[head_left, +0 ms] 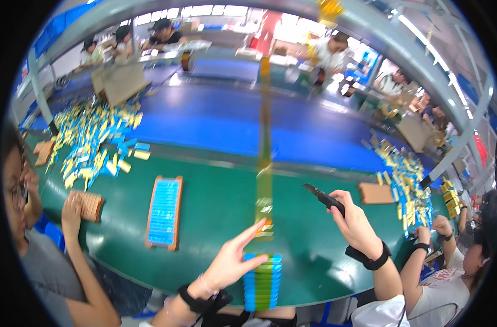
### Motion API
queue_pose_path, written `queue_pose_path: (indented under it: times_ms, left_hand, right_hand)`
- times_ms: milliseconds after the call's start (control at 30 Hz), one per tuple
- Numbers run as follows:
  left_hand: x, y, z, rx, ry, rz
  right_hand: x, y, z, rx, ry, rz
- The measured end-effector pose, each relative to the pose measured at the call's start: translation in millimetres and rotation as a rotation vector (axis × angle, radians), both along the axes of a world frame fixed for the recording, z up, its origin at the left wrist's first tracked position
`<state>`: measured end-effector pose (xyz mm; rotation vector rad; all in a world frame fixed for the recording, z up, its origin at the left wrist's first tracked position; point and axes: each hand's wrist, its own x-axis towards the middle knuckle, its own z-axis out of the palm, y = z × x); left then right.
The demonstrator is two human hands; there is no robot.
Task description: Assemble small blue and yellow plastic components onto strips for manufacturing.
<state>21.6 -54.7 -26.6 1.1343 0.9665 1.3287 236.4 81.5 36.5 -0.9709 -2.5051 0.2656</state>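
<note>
A long strip of amber see-through tape runs down from the far side toward me, above the green table. Near its lower end is my left hand, with index finger and thumb stretched out and apart. The index fingertip meets the tape; the thumb lies at the far end of a stack of blue pieces with a yellow-green band down its middle. My left hand's other fingers are mostly hidden. My right hand grips a black utility knife, its blade pointing up and left, to the right of the tape.
A cardboard holder with blue pieces lies on the green table to the left. Loose blue and yellow pieces are heaped left and right. Co-workers sit close on both sides. A blue conveyor belt crosses beyond the table.
</note>
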Motion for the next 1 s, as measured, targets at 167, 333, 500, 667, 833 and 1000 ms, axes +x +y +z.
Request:
queue_pose_path:
  times_ms: [167,333,500,667,833,1000]
  left_hand:
    - [-5.8,-9.4,-0.6,-0.052,-0.054,0.011]
    - [1.5,-10.2,1.8,-0.073,-0.128,0.021]
    - [-1.4,-12.4,-9.7,0.129,0.010,0.095]
    - [-4.2,-12.1,-8.2,0.014,-0.055,0.044]
    - [-9.6,-7.8,-9.1,0.011,-0.040,-0.029]
    - [-8.8,-0.7,-8.8,0.000,-0.090,-0.016]
  right_hand:
    - [2.8,64.9,48.6,0.133,0.471,-0.157]
    - [15.1,111.2,177.4,1.086,0.744,-0.236]
    - [8.6,182.2,258.2,1.109,0.585,-0.390]
    - [14.5,227.1,270.0,0.864,-0.096,-0.461]
    - [-34.8,158.1,229.7,1.032,0.695,-0.118]
    - [-78.6,36.1,34.2,-0.608,0.171,0.142]
